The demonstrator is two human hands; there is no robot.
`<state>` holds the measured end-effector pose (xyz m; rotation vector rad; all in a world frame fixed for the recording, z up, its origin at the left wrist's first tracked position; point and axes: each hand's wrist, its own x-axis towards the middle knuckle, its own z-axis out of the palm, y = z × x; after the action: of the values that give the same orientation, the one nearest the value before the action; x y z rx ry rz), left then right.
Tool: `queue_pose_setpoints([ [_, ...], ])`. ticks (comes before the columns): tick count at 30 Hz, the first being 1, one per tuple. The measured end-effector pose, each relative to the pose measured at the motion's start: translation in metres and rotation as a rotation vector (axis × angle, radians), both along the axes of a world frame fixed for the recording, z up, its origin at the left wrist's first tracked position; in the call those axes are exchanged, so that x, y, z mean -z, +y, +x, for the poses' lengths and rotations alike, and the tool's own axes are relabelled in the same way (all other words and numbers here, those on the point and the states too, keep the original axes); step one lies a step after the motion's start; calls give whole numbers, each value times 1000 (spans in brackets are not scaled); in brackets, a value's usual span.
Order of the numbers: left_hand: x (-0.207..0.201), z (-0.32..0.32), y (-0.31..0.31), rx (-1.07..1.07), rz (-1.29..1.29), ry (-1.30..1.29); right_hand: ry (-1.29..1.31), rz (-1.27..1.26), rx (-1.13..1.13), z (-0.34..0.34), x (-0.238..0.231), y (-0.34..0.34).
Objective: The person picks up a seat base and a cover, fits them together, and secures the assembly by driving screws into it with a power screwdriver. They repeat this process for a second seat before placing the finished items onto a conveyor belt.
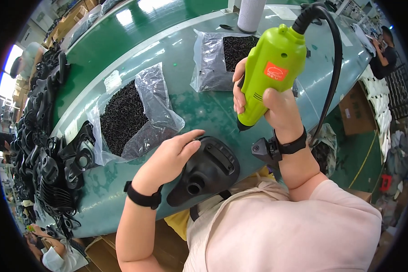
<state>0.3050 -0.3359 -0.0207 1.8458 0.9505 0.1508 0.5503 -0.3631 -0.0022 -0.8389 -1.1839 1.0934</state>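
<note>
Right hand [276, 109] clenched around lime-green electric screwdriver [269, 68], left hand [172, 156] spread flat on black plastic housing [208, 172], green workbench [204, 113] beneath.

A green table [199, 113] carries everything. Two clear bags of black screws [131, 115] [220, 59] lie on it. Left of them sits a heap of black plastic parts [50, 154].

Left hand [174, 156] flat, right hand [272, 106] fisted

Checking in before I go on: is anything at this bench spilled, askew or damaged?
Nothing stands out. Both open screw bags lie on the table with no screws seen spilled. The left hand rests on the black housing; the right hand holds the green electric screwdriver, tip down. The pile of black parts looks jumbled.
</note>
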Motion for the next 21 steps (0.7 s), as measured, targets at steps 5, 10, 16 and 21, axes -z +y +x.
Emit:
queue_pose_setpoints([
  [5, 19, 6, -3, -32, -169, -68, 103, -35, -19, 2, 4, 0],
  [10, 18, 17, -19, -59, -11, -68, 137, -28, -47, 6, 1, -1],
  [16, 15, 22, -25, -53, 8, 27, 258, -119, -46, 1, 1, -5],
  [21, 11, 28, -33, -79, 42, 74, 346, -59, -43, -2, 5, -7],
])
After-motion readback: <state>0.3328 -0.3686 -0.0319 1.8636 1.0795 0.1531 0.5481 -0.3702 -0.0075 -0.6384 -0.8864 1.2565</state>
